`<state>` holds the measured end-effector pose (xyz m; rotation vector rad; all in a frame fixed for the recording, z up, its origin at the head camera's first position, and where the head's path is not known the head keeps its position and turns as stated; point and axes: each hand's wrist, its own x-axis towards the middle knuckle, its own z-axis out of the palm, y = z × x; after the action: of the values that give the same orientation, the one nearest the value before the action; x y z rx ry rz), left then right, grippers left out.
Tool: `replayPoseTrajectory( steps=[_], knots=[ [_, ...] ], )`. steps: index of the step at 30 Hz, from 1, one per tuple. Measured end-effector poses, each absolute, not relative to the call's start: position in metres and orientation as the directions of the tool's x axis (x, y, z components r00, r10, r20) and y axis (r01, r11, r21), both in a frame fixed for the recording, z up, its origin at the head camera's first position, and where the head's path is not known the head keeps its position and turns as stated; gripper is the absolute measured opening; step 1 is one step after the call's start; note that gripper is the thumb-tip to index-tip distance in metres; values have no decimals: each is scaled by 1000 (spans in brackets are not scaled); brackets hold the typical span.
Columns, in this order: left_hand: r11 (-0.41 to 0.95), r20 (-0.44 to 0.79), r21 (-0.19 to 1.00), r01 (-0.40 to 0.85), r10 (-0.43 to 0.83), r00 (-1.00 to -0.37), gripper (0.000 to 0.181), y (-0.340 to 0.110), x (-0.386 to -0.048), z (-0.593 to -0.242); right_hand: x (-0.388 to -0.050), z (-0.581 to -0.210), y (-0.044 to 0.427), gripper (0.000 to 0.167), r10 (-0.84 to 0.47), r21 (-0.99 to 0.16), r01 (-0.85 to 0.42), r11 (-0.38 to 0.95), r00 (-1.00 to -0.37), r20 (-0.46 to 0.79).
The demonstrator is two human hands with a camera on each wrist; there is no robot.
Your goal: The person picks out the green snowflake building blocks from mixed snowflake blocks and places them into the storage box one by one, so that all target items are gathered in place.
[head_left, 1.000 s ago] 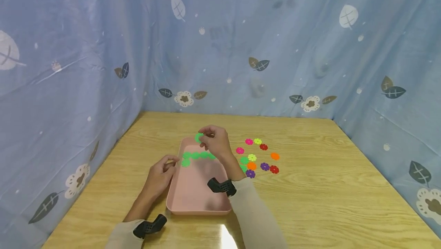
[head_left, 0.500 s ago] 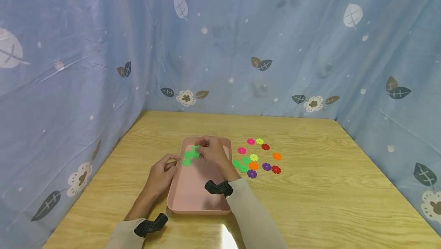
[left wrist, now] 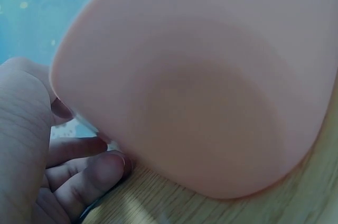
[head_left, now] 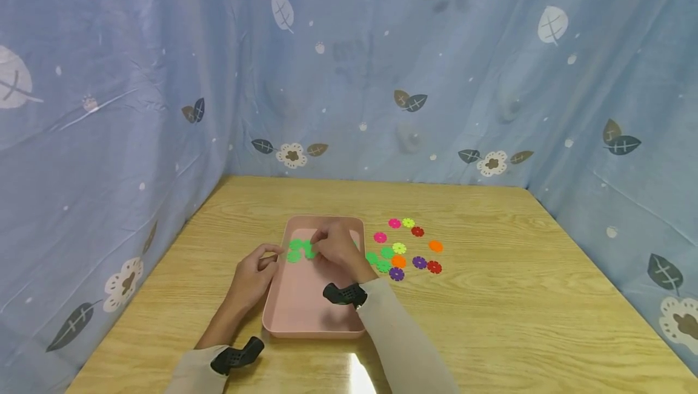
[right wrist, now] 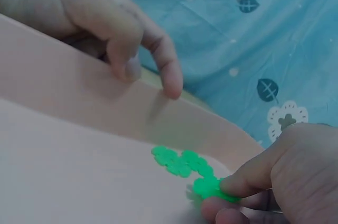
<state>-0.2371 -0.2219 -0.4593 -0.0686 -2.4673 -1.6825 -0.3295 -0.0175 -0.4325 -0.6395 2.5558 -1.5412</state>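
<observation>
While a green flower disc [right wrist: 205, 187] is pinched by the right hand [head_left: 337, 245], just right of matching discs [head_left: 294, 256], the tray [head_left: 302, 309] is touched by the loosely bent left hand [head_left: 255, 273].

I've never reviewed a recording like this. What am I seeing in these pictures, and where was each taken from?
There is no machine, only a person working barehanded. The wide picture comes from a camera on the head; the two close ones come from black cameras on the left and right wrists. On the wooden table stands a pink tray with green flower-shaped discs in it. To its right lie loose discs in several colours. The right hand pinches one green disc in the tray, and the left hand holds the tray's left edge.
</observation>
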Motion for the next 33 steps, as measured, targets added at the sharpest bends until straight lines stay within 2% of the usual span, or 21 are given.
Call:
replayPoseTrajectory(
  steps=[8,15,33],
  knots=[
    [353,130,930,106,-44,-991,32,-226,-231,-454,-324,-433,-24,10,-432,-881,-286,376,-896,106],
    [352,129,929,112,-26,-991,33,-224,-233,-455,-324,-431,-25,15,-397,-826,-309,472,-911,114],
    [359,138,926,119,-27,-990,33,-222,-236,-456,-325,-431,-25,20,-358,-800,-275,533,-930,82]
  ],
)
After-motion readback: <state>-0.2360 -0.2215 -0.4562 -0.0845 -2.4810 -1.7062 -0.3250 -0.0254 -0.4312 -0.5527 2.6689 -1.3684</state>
